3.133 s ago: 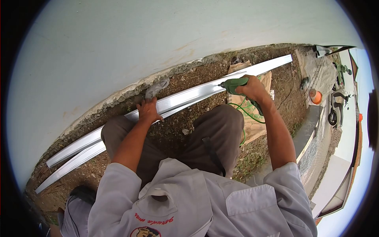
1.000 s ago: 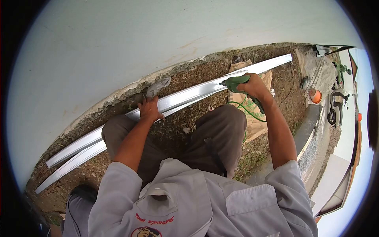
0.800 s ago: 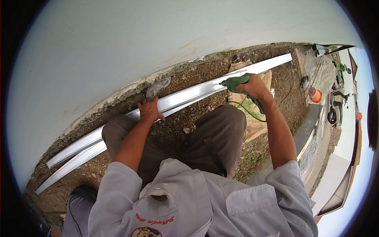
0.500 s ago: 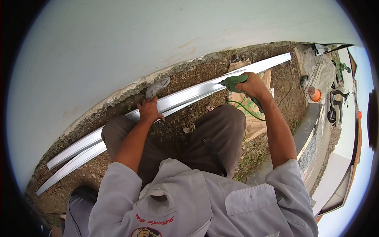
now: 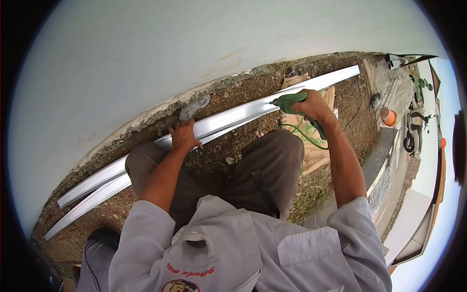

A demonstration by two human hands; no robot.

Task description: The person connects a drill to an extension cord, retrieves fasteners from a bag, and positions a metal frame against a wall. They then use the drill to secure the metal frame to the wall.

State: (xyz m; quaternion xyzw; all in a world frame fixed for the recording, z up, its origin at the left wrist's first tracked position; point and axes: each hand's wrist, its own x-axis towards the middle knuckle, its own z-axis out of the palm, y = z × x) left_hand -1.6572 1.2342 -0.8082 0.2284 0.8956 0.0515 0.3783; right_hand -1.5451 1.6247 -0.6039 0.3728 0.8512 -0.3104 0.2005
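Note:
My right hand is closed around the handle of a green power drill. The drill's tip points left and meets the shiny upper face of a long metal profile. Farther left, my left hand grips the same profile across its width, fingers at the far edge and thumb at the near one. A second metal profile lies partly beneath, splayed toward me at the left end. From the drill's handle a green cord loops down past my knee.
A pale wall rises just beyond the profiles. Crumpled clear plastic lies beside my left hand. Under the drill is a brown sack on the soil. Off to the right are an orange bucket and a parked motorbike.

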